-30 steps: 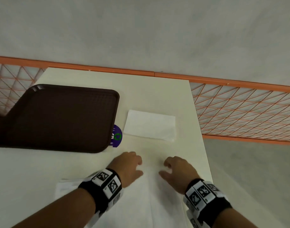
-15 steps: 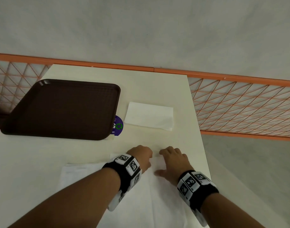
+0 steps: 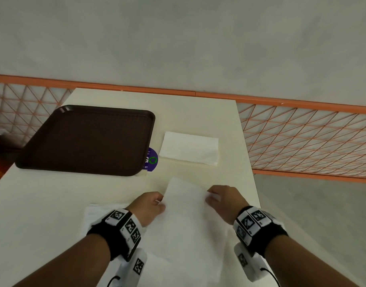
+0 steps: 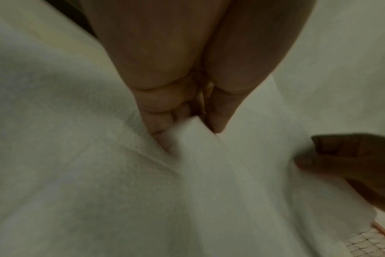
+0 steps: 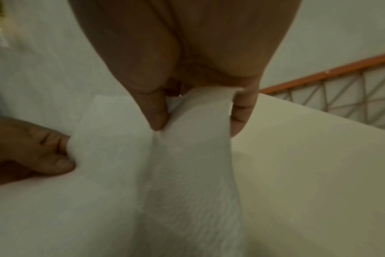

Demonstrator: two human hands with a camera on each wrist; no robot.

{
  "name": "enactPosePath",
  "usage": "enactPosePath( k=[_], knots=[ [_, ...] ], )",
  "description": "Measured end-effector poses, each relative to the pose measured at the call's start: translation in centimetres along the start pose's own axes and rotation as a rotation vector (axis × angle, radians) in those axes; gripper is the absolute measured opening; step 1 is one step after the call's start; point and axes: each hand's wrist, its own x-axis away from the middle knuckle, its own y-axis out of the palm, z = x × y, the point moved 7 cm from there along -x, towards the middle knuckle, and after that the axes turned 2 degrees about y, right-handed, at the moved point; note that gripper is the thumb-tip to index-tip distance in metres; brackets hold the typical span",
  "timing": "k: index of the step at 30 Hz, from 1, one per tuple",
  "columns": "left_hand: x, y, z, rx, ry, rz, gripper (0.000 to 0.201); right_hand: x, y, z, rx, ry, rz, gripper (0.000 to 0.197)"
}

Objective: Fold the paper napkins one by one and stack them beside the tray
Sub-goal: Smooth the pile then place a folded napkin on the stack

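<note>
A white paper napkin (image 3: 186, 206) is lifted off the cream table, held between both hands. My left hand (image 3: 157, 201) pinches its left edge, and my right hand (image 3: 212, 196) pinches its right edge. The left wrist view shows thumb and fingers (image 4: 163, 137) closed on the napkin (image 4: 198, 156). In the right wrist view the napkin (image 5: 187, 139) is pinched between thumb (image 5: 156, 114) and fingers. A folded napkin (image 3: 189, 148) lies flat to the right of the dark brown tray (image 3: 86, 139). More white napkin sheets (image 3: 99, 214) lie under my left wrist.
A purple round sticker (image 3: 151, 159) shows at the tray's right edge. The table (image 3: 188, 112) ends close on the right, with grey floor beyond. An orange lattice railing (image 3: 302, 137) runs behind the table and on both sides.
Both hands were resting on the napkin sheets near the front edge. They have since pinched one sheet at its sides and raised its far edge off the table.
</note>
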Motion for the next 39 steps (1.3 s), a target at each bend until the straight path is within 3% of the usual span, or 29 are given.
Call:
enactPosePath(
  k=[4,8,11,13,16,19,21,25,28,30,34,36,39],
  knots=[
    [0.9,0.6,-1.5,0.373,-0.160,0.014,0.023,0.1,-0.9,-3.4,0.138,-0.156,0.030,0.016],
    [1.5,0.1,-2.2,0.723,-0.318,0.110,0.022,2.4,1.1,-4.9,0.247,-0.307,-0.033,0.024],
    [1.2,-0.1,-2.5,0.763,-0.394,0.089,0.038,4.1,3.8,-4.5,0.360,-0.399,-0.130,0.029],
    [0.8,0.1,-2.6,0.673,-0.375,0.044,0.044,4.8,5.0,-3.8,0.370,-0.411,-0.170,0.030],
    [0.2,0.1,-2.6,0.455,-0.234,0.071,0.027,5.4,6.0,-2.8,0.393,-0.414,-0.202,0.028],
    [-0.4,-0.3,-2.3,0.066,-0.066,0.112,0.019,5.9,6.2,-2.0,0.461,-0.366,-0.273,0.051],
    [-0.4,-0.4,-1.8,-0.129,0.001,0.163,0.021,5.8,5.5,-2.0,0.461,-0.340,-0.241,0.059],
    [0.5,-1.0,-0.1,-0.346,0.080,0.306,0.029,4.9,5.2,-2.8,0.474,-0.322,-0.149,0.054],
    [1.4,0.0,1.9,-0.631,0.266,0.373,0.044,4.6,6.5,-3.4,0.503,-0.270,-0.165,0.059],
    [1.8,2.1,2.5,-0.782,0.336,0.290,0.050,4.1,7.4,-3.3,0.504,-0.226,-0.174,0.060],
    [1.2,6.0,1.2,-0.939,0.287,0.077,0.055,3.3,8.6,-1.7,0.501,-0.151,-0.190,0.060],
    [0.9,6.9,0.3,-0.978,0.290,0.041,0.058,3.4,9.4,-0.8,0.540,-0.181,-0.214,0.069],
    [0.6,7.1,-1.0,-1.060,0.323,0.006,0.082,3.6,9.3,1.0,0.574,-0.218,-0.213,0.081]
  ],
)
